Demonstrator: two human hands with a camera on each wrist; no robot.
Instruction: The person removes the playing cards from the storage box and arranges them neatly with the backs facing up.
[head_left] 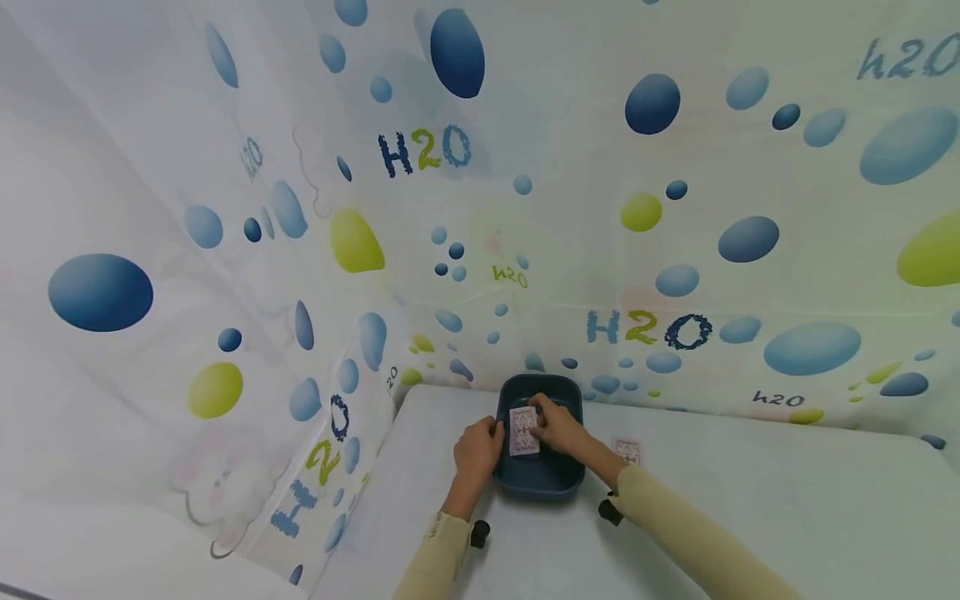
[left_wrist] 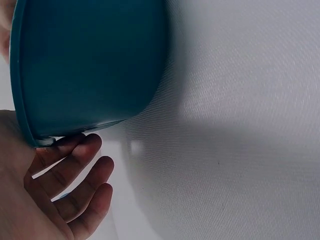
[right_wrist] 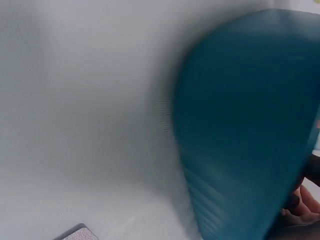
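Note:
A dark teal plastic bin [head_left: 542, 487] stands upright on the white table. My left hand [head_left: 477, 446] grips its left rim; the left wrist view shows the fingers against the outside of the bin wall [left_wrist: 85, 60], partly curled. Over the inside of the bin, my right hand [head_left: 558, 427] pinches a playing card [head_left: 523, 432] with a pink-and-white patterned back, by its right side. The bin wall hides much of this hand in the right wrist view, where a few fingers [right_wrist: 305, 202] show beyond the rim. Another patterned card [head_left: 627, 451] lies on the table, right of the bin.
White sheeting [head_left: 555, 233] printed with blue and green drops and H2O lettering rises behind and left of the table [head_left: 750, 500]. The bin stands near the table's back edge. Small black wrist devices sit below the left sleeve [head_left: 431, 554] and right sleeve [head_left: 690, 533].

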